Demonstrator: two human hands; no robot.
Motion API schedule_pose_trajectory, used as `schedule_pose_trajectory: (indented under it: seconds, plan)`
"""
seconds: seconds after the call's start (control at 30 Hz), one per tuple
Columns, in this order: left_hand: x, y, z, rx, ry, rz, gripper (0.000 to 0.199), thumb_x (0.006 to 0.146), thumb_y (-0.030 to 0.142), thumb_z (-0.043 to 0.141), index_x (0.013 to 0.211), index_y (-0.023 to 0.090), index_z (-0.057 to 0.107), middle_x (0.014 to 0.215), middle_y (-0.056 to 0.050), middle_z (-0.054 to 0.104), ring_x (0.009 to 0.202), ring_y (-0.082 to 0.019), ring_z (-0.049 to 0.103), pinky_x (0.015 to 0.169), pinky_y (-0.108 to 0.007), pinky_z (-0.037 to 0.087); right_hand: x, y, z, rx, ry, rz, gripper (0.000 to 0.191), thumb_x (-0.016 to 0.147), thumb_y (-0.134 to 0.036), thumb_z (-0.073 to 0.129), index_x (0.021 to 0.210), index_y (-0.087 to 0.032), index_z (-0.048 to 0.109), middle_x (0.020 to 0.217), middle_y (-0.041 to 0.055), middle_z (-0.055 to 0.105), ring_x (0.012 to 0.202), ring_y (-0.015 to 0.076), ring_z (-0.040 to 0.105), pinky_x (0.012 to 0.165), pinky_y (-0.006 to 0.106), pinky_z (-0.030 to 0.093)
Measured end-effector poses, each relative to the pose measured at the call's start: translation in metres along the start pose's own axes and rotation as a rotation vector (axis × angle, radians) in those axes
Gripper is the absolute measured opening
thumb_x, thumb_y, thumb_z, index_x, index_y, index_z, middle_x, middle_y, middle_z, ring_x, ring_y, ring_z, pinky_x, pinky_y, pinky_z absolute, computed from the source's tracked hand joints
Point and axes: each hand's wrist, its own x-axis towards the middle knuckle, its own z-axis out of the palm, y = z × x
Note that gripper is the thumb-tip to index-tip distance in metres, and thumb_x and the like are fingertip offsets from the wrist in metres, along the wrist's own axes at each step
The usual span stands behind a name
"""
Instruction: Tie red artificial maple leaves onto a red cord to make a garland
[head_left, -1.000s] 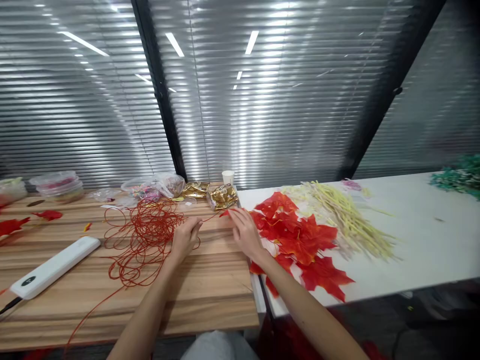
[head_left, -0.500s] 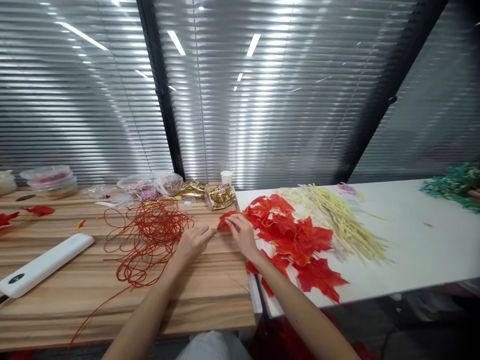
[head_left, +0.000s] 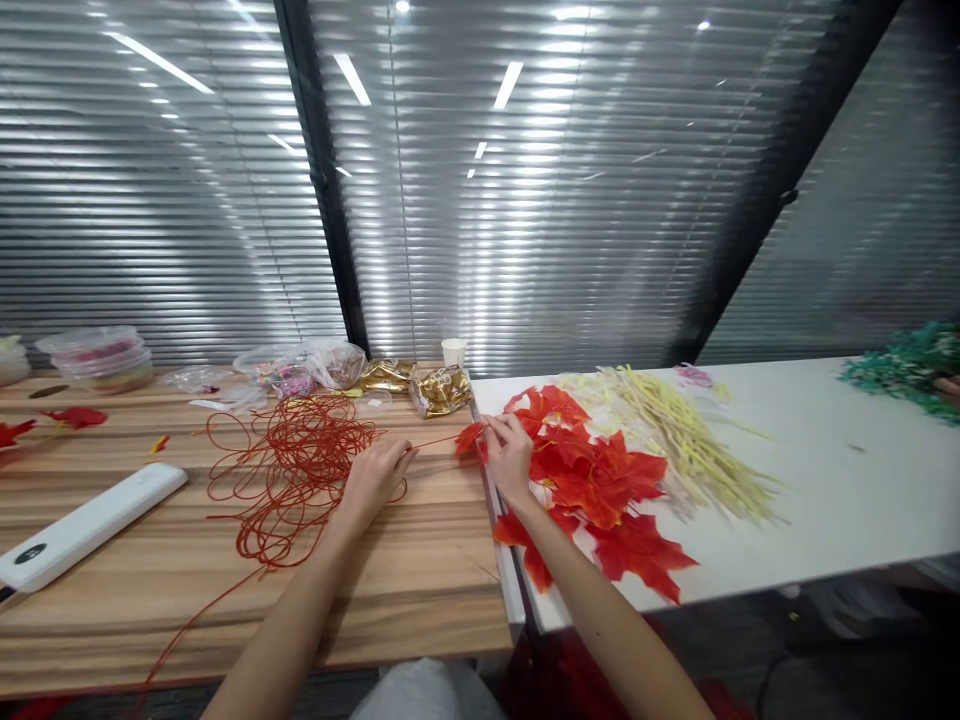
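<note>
A red string (head_left: 435, 441) stretches between the hands, pinched in the left hand's (head_left: 375, 478) closed fingers. At its three o'clock end, the right hand (head_left: 510, 455) has its fingertips together on a red leaf (head_left: 469, 438); any knot is too small to tell. Much seems left: string lies tangled at nine o'clock, and more leaves (head_left: 607, 475) are heaped at four.

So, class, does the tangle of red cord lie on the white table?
No, the tangle of red cord lies on the wood-grain table.
</note>
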Motion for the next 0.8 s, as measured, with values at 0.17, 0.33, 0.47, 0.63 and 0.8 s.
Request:
schedule_pose_trajectory:
  seconds: [0.17,0.33,0.47,0.63,0.8]
  plan:
    - [-0.001,-0.015,-0.004,0.194,0.016,-0.174,0.026,0.087,0.031,0.038,0.074,0.019,0.058,0.069,-0.004,0.066,0.061,-0.018,0.058,0.055,-0.026,0.031,0.007,0.011,-0.007,0.002,0.135,0.001,0.027,0.084,-0.022,0.042,0.091,-0.015,0.067,0.078,0.0058,0.061,0.074,0.0152,0.056,0.070,0.027,0.044]
    - [-0.003,-0.026,-0.006,0.260,0.005,-0.262,0.031,0.087,0.036,0.037,0.075,0.020,0.061,0.064,-0.005,0.066,0.058,-0.020,0.057,0.051,-0.027,0.026,0.012,0.016,-0.010,0.011,0.194,0.056,0.029,0.085,-0.028,0.042,0.088,-0.013,0.067,0.070,0.0057,0.062,0.063,0.0149,0.057,0.064,0.027,0.045]
    - [-0.004,-0.028,-0.007,0.293,0.042,-0.213,0.032,0.087,0.035,0.036,0.071,0.019,0.059,0.065,-0.005,0.066,0.059,-0.018,0.058,0.054,-0.027,0.028,0.016,0.017,-0.015,0.002,0.283,0.121,0.032,0.085,-0.031,0.042,0.085,-0.012,0.067,0.069,0.0063,0.063,0.062,0.0149,0.057,0.064,0.027,0.045]
    - [-0.004,-0.031,-0.009,0.329,0.106,-0.189,0.034,0.088,0.029,0.034,0.066,0.017,0.057,0.066,-0.006,0.064,0.060,-0.018,0.056,0.057,-0.029,0.029,0.022,0.023,-0.021,-0.004,0.431,0.193,0.035,0.083,-0.036,0.043,0.085,-0.010,0.068,0.079,0.0106,0.066,0.070,0.0173,0.059,0.067,0.028,0.045]
    - [-0.005,-0.033,-0.009,0.401,0.079,-0.083,0.025,0.086,0.023,0.037,0.076,0.016,0.058,0.075,-0.008,0.062,0.073,-0.021,0.055,0.065,-0.031,0.033,0.029,0.036,-0.027,0.022,0.551,0.256,0.037,0.081,-0.038,0.044,0.089,-0.010,0.067,0.081,0.0112,0.066,0.071,0.0184,0.059,0.070,0.031,0.046]
